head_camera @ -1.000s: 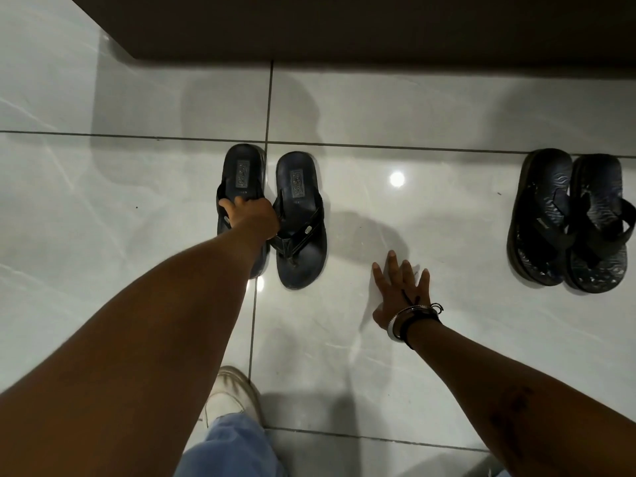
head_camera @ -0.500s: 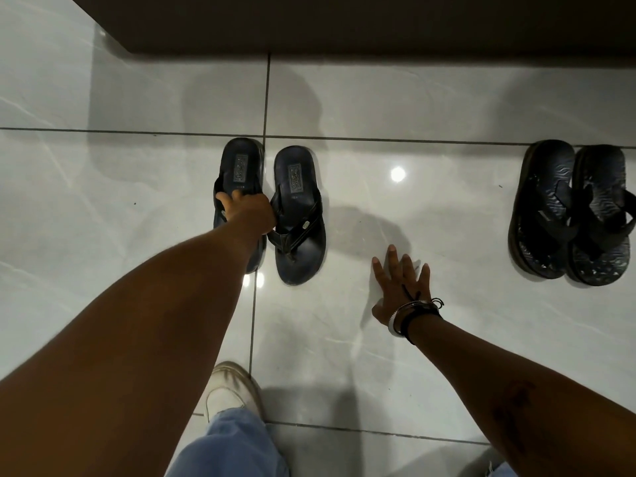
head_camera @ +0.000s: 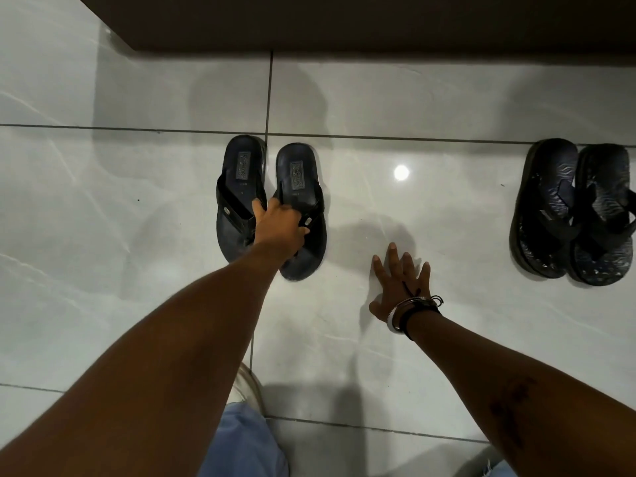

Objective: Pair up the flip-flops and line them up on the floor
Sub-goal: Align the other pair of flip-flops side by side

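Squaring up the near pair of flip-flops beside the tile joint

From the head camera, our left hand [head_camera: 279,224] rests across the straps where the left flip-flop [head_camera: 240,197] and the right flip-flop [head_camera: 302,215] meet; we cannot tell whether the fingers pinch a strap or only press on it. Both lie at the long grout line [head_camera: 267,98], the left one just left of it, the right one just right and set slightly nearer us. Our right hand [head_camera: 401,287] is spread flat on the floor tile [head_camera: 447,208], grasping nothing, right of that line. The second pair [head_camera: 574,215] sits together, well right of it. We judge a small forward nudge of the right flip-flop would bring the two level, keeping them close and parallel.
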A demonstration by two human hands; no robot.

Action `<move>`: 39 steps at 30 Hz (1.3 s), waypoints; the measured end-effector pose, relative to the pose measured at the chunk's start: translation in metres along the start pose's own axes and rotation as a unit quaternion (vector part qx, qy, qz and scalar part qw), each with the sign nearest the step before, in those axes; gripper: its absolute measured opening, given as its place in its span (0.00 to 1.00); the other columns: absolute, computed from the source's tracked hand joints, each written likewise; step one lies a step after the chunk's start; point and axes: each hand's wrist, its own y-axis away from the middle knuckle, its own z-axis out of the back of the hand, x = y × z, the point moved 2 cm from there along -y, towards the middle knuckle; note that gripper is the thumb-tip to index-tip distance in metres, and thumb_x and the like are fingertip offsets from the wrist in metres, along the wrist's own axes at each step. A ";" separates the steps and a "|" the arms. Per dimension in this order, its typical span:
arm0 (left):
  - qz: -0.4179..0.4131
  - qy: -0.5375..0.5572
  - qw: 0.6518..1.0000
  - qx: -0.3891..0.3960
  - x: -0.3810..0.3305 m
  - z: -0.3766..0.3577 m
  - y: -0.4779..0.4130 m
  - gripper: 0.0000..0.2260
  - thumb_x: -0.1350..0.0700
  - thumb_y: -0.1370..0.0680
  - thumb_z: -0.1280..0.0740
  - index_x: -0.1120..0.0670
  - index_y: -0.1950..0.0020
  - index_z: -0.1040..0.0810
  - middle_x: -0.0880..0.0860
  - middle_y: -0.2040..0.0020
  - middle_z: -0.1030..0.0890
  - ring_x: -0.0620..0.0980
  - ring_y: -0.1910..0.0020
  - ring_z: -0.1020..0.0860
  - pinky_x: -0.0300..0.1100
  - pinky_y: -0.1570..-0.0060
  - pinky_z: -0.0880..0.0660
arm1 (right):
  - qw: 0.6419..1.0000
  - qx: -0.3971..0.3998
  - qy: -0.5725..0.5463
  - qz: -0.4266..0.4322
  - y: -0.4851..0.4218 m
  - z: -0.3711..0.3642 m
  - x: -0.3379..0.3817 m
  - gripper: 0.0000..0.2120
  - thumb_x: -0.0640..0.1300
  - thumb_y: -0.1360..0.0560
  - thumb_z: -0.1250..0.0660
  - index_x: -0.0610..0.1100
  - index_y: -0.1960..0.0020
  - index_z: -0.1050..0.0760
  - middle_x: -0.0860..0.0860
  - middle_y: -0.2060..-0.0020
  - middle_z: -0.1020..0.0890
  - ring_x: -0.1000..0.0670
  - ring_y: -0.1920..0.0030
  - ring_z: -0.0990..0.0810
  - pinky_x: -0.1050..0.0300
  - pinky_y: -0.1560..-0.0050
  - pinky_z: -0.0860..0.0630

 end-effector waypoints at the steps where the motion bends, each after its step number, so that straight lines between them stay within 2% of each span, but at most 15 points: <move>1: 0.006 0.009 1.000 0.001 0.000 0.000 -0.001 0.12 0.45 0.22 0.35 0.51 0.48 0.18 0.52 0.47 0.19 0.54 0.35 0.31 0.63 0.27 0.50 | 1.000 -0.002 0.000 0.000 -0.001 -0.001 0.000 0.44 0.60 0.27 0.39 0.54 0.21 0.63 0.46 0.22 0.68 0.40 0.22 0.63 0.33 0.25 0.61; 5: 0.019 0.026 0.999 0.000 0.003 0.003 -0.006 0.10 0.47 0.22 0.34 0.52 0.48 0.19 0.53 0.48 0.19 0.54 0.36 0.31 0.64 0.26 0.53 | 1.000 -0.004 -0.001 0.000 -0.002 -0.004 0.000 0.44 0.59 0.27 0.40 0.54 0.21 0.63 0.46 0.22 0.68 0.40 0.22 0.63 0.33 0.26 0.62; 14: 0.036 0.021 0.999 0.002 0.005 0.009 -0.003 0.10 0.48 0.22 0.34 0.52 0.47 0.19 0.53 0.48 0.19 0.55 0.38 0.30 0.60 0.28 0.47 | 1.000 -0.002 0.002 0.001 -0.001 -0.003 0.000 0.44 0.59 0.26 0.40 0.54 0.21 0.64 0.46 0.23 0.69 0.40 0.22 0.63 0.33 0.25 0.62; 24: 0.036 0.074 0.996 -0.031 -0.002 0.015 -0.010 0.06 0.51 0.22 0.33 0.52 0.53 0.19 0.54 0.52 0.19 0.56 0.39 0.31 0.60 0.30 0.45 | 1.000 -0.019 0.006 0.001 -0.002 -0.007 0.000 0.43 0.58 0.27 0.41 0.54 0.21 0.64 0.45 0.23 0.69 0.40 0.22 0.62 0.33 0.25 0.60; 34: 0.093 0.077 0.992 -0.038 0.007 0.012 -0.016 0.08 0.50 0.23 0.33 0.52 0.53 0.19 0.55 0.53 0.18 0.57 0.40 0.30 0.59 0.35 0.42 | 1.000 -0.020 0.011 0.008 -0.001 -0.006 -0.002 0.44 0.60 0.27 0.40 0.54 0.21 0.64 0.45 0.22 0.68 0.40 0.22 0.62 0.33 0.25 0.59; 39: 0.095 0.076 0.992 -0.040 0.009 0.010 -0.017 0.08 0.49 0.24 0.33 0.53 0.53 0.18 0.55 0.53 0.18 0.58 0.40 0.29 0.59 0.35 0.42 | 1.000 -0.023 0.011 0.008 -0.003 -0.008 -0.002 0.44 0.60 0.27 0.40 0.54 0.21 0.64 0.45 0.22 0.68 0.40 0.22 0.62 0.33 0.25 0.59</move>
